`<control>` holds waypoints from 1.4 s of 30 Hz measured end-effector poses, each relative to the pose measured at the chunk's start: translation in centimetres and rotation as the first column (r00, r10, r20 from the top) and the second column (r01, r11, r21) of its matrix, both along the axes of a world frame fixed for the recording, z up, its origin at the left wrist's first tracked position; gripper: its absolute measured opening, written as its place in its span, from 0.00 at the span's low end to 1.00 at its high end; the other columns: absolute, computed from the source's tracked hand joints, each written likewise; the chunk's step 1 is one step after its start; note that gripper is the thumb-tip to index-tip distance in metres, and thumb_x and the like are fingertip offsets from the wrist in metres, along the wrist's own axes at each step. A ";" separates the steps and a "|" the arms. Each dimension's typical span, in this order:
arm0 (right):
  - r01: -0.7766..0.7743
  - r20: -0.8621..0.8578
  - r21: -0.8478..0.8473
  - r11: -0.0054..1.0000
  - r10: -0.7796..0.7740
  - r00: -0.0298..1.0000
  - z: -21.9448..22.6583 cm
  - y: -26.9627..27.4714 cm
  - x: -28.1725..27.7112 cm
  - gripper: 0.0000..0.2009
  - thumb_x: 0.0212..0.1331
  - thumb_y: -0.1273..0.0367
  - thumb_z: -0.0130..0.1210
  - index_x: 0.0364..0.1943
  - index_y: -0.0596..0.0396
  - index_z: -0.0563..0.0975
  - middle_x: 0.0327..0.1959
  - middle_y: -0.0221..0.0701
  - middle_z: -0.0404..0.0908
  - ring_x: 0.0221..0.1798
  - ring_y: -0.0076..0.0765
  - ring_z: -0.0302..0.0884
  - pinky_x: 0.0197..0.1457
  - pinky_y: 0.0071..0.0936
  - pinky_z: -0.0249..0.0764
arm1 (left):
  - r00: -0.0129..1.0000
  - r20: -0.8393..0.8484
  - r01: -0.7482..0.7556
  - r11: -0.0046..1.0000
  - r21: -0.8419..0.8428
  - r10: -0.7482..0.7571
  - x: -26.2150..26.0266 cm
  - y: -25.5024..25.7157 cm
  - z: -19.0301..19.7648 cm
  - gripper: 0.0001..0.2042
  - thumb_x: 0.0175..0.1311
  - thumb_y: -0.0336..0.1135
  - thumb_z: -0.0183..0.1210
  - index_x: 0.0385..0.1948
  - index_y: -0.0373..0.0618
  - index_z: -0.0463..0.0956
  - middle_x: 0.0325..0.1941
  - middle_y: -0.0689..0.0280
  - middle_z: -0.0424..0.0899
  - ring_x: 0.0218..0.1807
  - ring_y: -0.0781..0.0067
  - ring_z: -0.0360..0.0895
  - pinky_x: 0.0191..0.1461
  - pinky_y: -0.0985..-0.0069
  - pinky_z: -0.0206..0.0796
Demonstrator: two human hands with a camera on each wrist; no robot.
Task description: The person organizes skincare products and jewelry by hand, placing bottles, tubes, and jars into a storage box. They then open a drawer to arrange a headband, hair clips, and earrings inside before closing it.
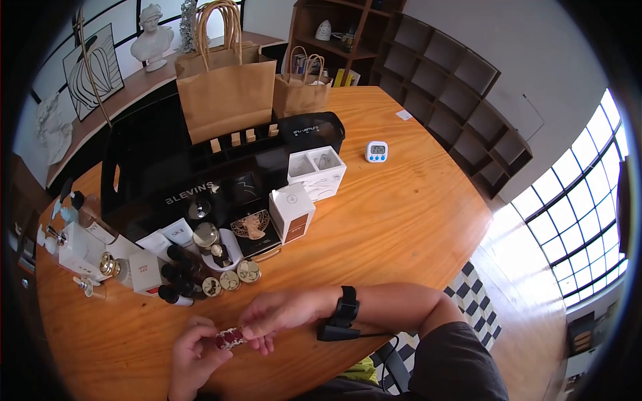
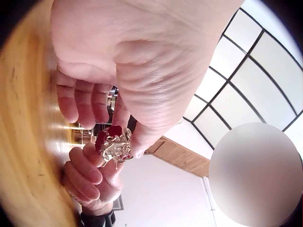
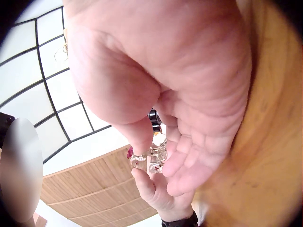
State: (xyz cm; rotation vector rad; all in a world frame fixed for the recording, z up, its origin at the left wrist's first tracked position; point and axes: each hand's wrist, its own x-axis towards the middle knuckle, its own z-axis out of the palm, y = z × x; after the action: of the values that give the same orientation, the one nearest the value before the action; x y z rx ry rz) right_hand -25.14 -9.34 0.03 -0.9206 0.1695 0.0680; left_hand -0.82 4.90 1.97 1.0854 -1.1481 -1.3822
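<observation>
A small ornate piece in red and gold metal is held between both hands, low over the front of the table. My left hand pinches its left end between thumb and fingers, and my right hand pinches the right end. The left wrist view shows the red and gold piece between the left thumb and index finger, with the other hand's fingers touching it from below. Clear, glossy parts with small red bits show in the right wrist view between the right thumb and fingers.
Behind the hands stand round patterned jars, dark bottles, a white box and a black organizer. Paper bags rise behind them. A white timer sits on the wooden table. A cable runs from the right wrist.
</observation>
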 end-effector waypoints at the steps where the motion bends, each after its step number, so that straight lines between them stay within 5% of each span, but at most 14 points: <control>1: -0.015 0.007 -0.001 1.000 0.015 1.000 0.0 0.0 0.0 0.20 0.77 0.52 0.59 0.46 0.59 0.80 0.41 0.30 0.84 0.45 0.30 0.86 0.49 0.26 0.80 | 1.000 0.021 -0.010 1.000 -0.003 0.010 -0.1 0.0 0.1 0.19 0.54 0.19 0.75 0.47 0.36 0.79 0.53 0.60 0.73 0.54 0.71 0.75 0.60 0.73 0.71; 4: -0.015 -0.001 -0.008 1.000 0.015 1.000 0.2 0.0 -0.1 0.20 0.78 0.54 0.58 0.47 0.60 0.80 0.42 0.31 0.84 0.45 0.31 0.87 0.50 0.27 0.81 | 0.989 0.145 0.023 0.999 -0.042 -0.016 0.0 -0.3 0.4 0.15 0.55 0.21 0.73 0.42 0.39 0.78 0.55 0.59 0.72 0.56 0.70 0.75 0.61 0.72 0.71; 14: -0.034 0.019 -0.029 0.999 0.034 0.999 -0.1 0.0 0.1 0.19 0.79 0.55 0.56 0.47 0.60 0.80 0.42 0.32 0.84 0.46 0.31 0.87 0.51 0.27 0.81 | 0.994 0.108 -0.020 1.000 -0.006 0.020 -0.6 -0.2 1.1 0.13 0.57 0.22 0.72 0.41 0.39 0.78 0.56 0.59 0.73 0.56 0.71 0.75 0.61 0.72 0.70; 23: -0.034 0.048 0.006 0.999 0.033 0.998 -0.1 0.0 0.1 0.18 0.78 0.56 0.58 0.47 0.61 0.79 0.41 0.35 0.84 0.46 0.36 0.88 0.51 0.31 0.83 | 0.986 0.164 0.017 0.998 -0.060 -0.007 -0.4 -0.4 1.4 0.20 0.54 0.21 0.74 0.49 0.39 0.78 0.57 0.59 0.74 0.59 0.69 0.75 0.62 0.71 0.70; 26: -0.052 0.010 -0.026 0.998 0.052 0.999 1.1 -0.1 -0.4 0.20 0.79 0.54 0.56 0.49 0.60 0.80 0.42 0.31 0.84 0.48 0.31 0.86 0.52 0.28 0.81 | 0.988 0.150 -0.027 0.998 -0.054 0.035 -0.6 -0.3 1.3 0.21 0.52 0.20 0.78 0.48 0.38 0.80 0.58 0.57 0.76 0.61 0.67 0.77 0.64 0.70 0.71; 34: -0.059 -0.077 -0.072 0.996 0.053 0.996 1.2 -0.5 -0.3 0.20 0.80 0.55 0.55 0.54 0.61 0.79 0.47 0.34 0.85 0.50 0.34 0.86 0.57 0.32 0.81 | 0.938 0.344 0.044 0.964 -0.263 0.051 -0.1 -0.6 1.5 0.19 0.55 0.28 0.80 0.48 0.42 0.84 0.51 0.63 0.84 0.45 0.73 0.81 0.46 0.75 0.74; 42: -0.082 -0.162 -0.085 0.993 0.068 0.984 2.1 -0.9 -0.1 0.18 0.80 0.57 0.56 0.52 0.62 0.80 0.46 0.35 0.87 0.51 0.33 0.86 0.59 0.31 0.79 | 0.930 0.361 0.042 0.958 -0.283 0.066 -0.1 -0.5 2.2 0.19 0.55 0.30 0.81 0.47 0.43 0.85 0.50 0.65 0.85 0.44 0.74 0.81 0.45 0.77 0.73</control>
State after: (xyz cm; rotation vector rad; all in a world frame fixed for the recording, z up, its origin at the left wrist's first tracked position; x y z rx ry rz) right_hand -25.25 -10.27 2.10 -1.0130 0.2881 0.2058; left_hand -0.88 4.38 4.20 1.1636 -1.5571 -0.9819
